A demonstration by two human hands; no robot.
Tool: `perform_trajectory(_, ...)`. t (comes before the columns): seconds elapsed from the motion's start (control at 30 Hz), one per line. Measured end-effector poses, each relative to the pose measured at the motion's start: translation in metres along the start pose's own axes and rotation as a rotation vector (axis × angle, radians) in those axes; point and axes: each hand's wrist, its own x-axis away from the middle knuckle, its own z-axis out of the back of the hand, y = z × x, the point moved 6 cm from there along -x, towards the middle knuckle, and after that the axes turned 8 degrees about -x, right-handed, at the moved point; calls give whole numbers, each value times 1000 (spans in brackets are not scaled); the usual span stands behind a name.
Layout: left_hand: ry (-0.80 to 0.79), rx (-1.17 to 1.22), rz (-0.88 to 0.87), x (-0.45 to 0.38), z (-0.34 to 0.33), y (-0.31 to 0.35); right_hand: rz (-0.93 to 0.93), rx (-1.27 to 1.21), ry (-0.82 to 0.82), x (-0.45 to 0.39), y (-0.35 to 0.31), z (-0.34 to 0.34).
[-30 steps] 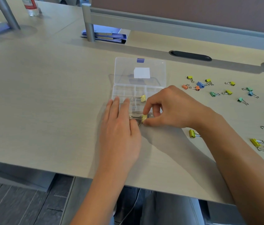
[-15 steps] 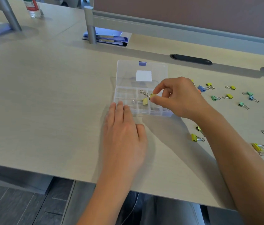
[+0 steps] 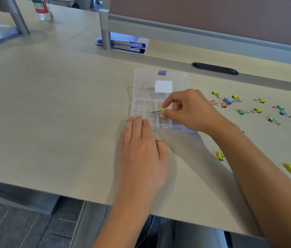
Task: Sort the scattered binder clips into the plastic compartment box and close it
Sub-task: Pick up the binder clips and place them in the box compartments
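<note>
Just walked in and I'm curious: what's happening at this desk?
A person is sorting binder clips into a clear plastic box with its lid open. The right hand pinches a yellow clip over the compartments, while the left hand lies flat at the box's near edge. Many loose clips are scattered on the desk to the right.

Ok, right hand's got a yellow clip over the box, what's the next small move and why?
Probably lower and release it. The right hand pinches the yellow clip just above the open compartment box, while the left hand lies flat on the table with its fingertips at the box's near edge. Many clips wait to the right.
</note>
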Motion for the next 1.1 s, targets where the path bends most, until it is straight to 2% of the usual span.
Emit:
perform_trajectory(0.3, 10, 3, -4, 1, 0, 0, 36, -30, 59, 6, 5, 4)
perform_trajectory(0.6, 19, 3, -3, 0, 0, 0, 133, 2, 23, 5, 2, -8)
perform_trajectory(0.77, 13, 10, -4, 1, 0, 1, 93, -19, 84, 7, 6, 1)
perform_trajectory(1.1, 18, 1, -5, 0, -1, 0, 106, -21, 89, 8, 6, -2)
